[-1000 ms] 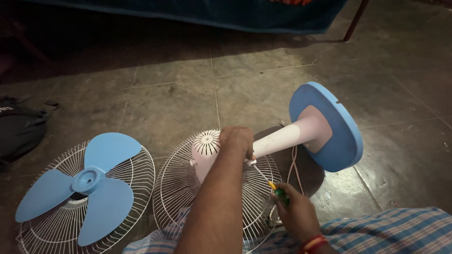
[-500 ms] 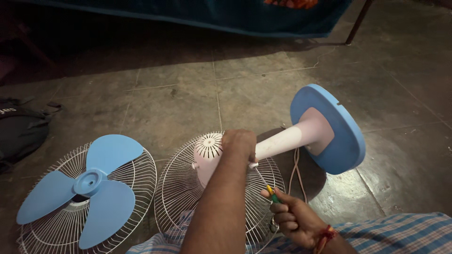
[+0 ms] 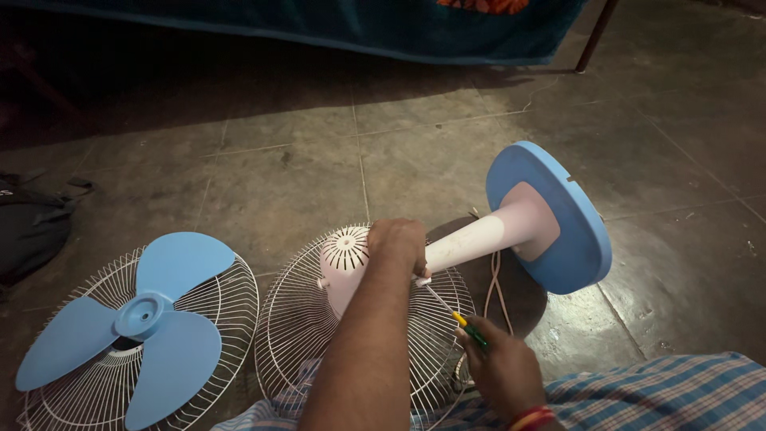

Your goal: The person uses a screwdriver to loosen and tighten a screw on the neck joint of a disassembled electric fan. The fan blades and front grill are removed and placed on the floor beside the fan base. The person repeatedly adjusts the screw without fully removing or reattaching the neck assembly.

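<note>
A table fan lies on its side on the floor. Its white motor housing (image 3: 343, 263) rests against a white wire guard (image 3: 295, 335), and its white neck (image 3: 479, 235) runs up to a round blue base (image 3: 574, 231). My left hand (image 3: 399, 243) grips the housing where it meets the neck. My right hand (image 3: 499, 367) holds a screwdriver (image 3: 455, 315) with a green and yellow handle, its tip at the joint just below my left hand.
A second wire guard (image 3: 239, 279) lies at the left with the blue fan blade (image 3: 144, 327) on it. The fan's pinkish cord (image 3: 493, 283) trails by the neck. A dark bag (image 3: 32, 227) sits at the far left. A blue cloth (image 3: 399, 28) hangs at the back.
My right hand has shifted slightly, and the screwdriver tip now points up at the joint under my left hand. The left hand has stayed on the housing.
</note>
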